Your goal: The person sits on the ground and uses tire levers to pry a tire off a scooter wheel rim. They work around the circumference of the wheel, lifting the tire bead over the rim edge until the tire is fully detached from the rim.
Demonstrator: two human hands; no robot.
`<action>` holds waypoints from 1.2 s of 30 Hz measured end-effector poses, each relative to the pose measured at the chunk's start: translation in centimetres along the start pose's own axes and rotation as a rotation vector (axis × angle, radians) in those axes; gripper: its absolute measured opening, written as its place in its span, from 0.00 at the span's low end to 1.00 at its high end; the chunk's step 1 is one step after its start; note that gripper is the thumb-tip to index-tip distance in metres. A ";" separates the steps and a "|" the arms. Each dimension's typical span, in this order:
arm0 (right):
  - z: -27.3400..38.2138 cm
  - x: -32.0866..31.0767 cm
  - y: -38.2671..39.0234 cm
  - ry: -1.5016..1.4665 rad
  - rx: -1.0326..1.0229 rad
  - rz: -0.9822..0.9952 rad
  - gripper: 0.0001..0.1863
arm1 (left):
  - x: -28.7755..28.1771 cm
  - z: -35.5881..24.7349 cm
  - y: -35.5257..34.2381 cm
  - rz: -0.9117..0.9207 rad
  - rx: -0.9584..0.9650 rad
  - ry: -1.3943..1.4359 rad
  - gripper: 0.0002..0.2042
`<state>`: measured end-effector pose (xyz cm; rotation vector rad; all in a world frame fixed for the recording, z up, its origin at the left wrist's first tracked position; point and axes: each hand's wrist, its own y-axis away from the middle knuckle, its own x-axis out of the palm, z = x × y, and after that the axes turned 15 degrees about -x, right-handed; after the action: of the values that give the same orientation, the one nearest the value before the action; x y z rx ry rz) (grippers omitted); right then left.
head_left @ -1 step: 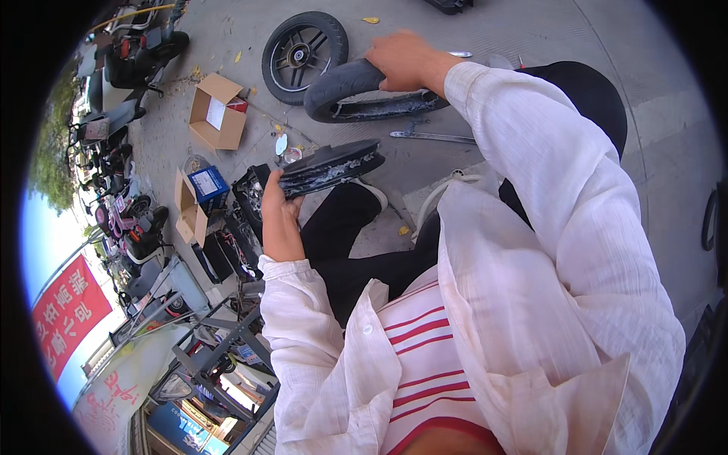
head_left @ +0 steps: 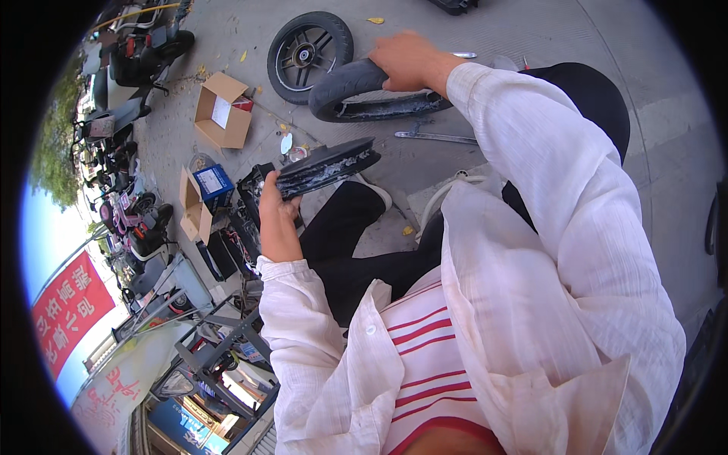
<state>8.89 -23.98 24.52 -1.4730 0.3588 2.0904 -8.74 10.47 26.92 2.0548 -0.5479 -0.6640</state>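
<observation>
My left hand (head_left: 279,220) grips the edge of a bare black wheel rim (head_left: 326,171), its fingers closed round the left end. Whitish residue streaks the rim's channel, and it is held tilted above my bent leg. Farther out, my right hand (head_left: 408,62) is closed over the top of a loose black tyre (head_left: 340,91), whose hollow, scuffed inside faces me. The tyre and the rim are apart. Behind the tyre's left side a spoked wheel with a tyre on it (head_left: 304,55) lies on the ground. A long metal bar (head_left: 436,138) lies just nearer than the tyre.
An open cardboard box (head_left: 235,129) and a blue box (head_left: 214,184) lie to the left on the concrete ground (head_left: 523,30). Parked scooters (head_left: 144,61) line the far left. A metal frame (head_left: 227,341) stands at the lower left, below a red banner (head_left: 74,311).
The whole view has shifted slightly. Against the ground, the rim in my left hand has moved a little to the left. Both hands keep their hold.
</observation>
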 end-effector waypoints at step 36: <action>-3.7 0.4 -12.8 -0.089 -0.007 0.214 0.24 | -12.1 -7.5 -11.0 -0.186 0.181 0.229 0.20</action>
<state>19.04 -15.41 24.03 -1.3919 0.4934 2.3182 -11.70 28.00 24.08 2.3355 -0.2954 -0.4897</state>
